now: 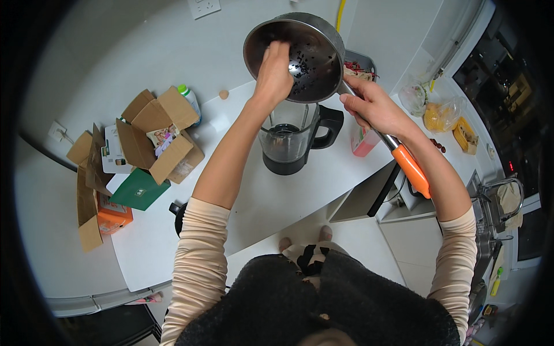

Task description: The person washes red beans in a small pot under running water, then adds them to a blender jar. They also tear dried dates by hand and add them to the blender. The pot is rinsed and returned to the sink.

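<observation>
My right hand [376, 104] grips the metal handle of a deep steel pan [322, 41], above the handle's orange sleeve [410, 168]. The pan is tilted, its opening turned towards me, over a clear blender jug [285, 145] with a black base and handle. Small dark bits [303, 65], perhaps beans or seeds, cling to the pan's inner wall. My left hand [275, 71] reaches inside the pan with its fingers bent against the wall; the fingertips are blurred, and whether they hold anything cannot be told. Inside the jug's bottom, a dark round part shows.
Opened cardboard boxes [134, 151] and a green-capped bottle [190, 101] stand left. A pink container [363, 140] is right of the jug, with a grey basket [368, 62] of red items behind. Plastic bags [441, 114] and a sink faucet [515, 186] lie further right. The counter edge runs diagonally before me.
</observation>
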{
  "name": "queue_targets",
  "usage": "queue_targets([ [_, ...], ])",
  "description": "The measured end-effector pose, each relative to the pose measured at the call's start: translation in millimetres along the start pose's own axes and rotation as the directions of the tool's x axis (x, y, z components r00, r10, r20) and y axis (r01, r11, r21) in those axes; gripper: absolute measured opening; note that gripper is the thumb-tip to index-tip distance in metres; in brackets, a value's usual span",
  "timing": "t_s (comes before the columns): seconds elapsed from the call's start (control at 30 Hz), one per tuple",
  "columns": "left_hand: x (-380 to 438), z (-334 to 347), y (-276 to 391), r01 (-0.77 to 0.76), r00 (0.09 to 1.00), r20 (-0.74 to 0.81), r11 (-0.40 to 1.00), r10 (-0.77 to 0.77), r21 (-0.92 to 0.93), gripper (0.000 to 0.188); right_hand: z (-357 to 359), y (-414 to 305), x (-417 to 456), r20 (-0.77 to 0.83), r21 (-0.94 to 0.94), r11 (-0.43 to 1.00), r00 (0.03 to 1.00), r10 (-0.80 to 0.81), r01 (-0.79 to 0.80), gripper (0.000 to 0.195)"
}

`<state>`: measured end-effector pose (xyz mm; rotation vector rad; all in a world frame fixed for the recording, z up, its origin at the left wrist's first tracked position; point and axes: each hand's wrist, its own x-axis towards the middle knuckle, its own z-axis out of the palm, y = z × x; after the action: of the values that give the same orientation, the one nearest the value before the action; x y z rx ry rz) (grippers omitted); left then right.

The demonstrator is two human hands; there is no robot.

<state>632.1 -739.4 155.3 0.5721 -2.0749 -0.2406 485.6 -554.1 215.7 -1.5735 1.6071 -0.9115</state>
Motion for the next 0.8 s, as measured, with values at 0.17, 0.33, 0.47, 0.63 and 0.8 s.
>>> queue_targets([
  [0.17, -13.1, 11.5, -8.4, -0.025, 0.989, 0.142, 0.99, 0.044, -0.135, 0.043, 3.2, 2.4, -3.0, -0.033, -0.092, 0.996, 0.999, -0.018, 0.014, 0.057],
  [0.33, 0.3, -3.7, 9.6, -0.051, 0.989, -0.141, 0.994, 0.037, -0.098, 0.04, -1.3, 4.8, -3.6, -0.032, -0.056, 0.998, 0.999, 0.025, -0.026, 0.056],
  [0.47, 2.9, -1.6, 7.0, -0.104, 0.989, -0.113, 0.993, 0.098, -0.054, 0.04, 0.2, -5.0, -4.1, 0.012, 0.002, 1.0, 1.0, 0.004, -0.004, 0.055],
  [0.63, -6.4, 1.0, 1.5, -0.073, 0.986, 0.143, 0.99, 0.091, -0.124, 0.04, 1.6, -6.1, -3.8, -0.012, -0.017, 1.0, 1.0, -0.007, 0.007, 0.053],
  [0.8, 10.2, -9.0, 13.7, -0.166, 0.98, -0.124, 0.984, 0.158, -0.063, 0.04, -0.2, -4.3, -3.3, 0.044, 0.064, 0.998, 0.999, 0.007, -0.01, 0.053],
])
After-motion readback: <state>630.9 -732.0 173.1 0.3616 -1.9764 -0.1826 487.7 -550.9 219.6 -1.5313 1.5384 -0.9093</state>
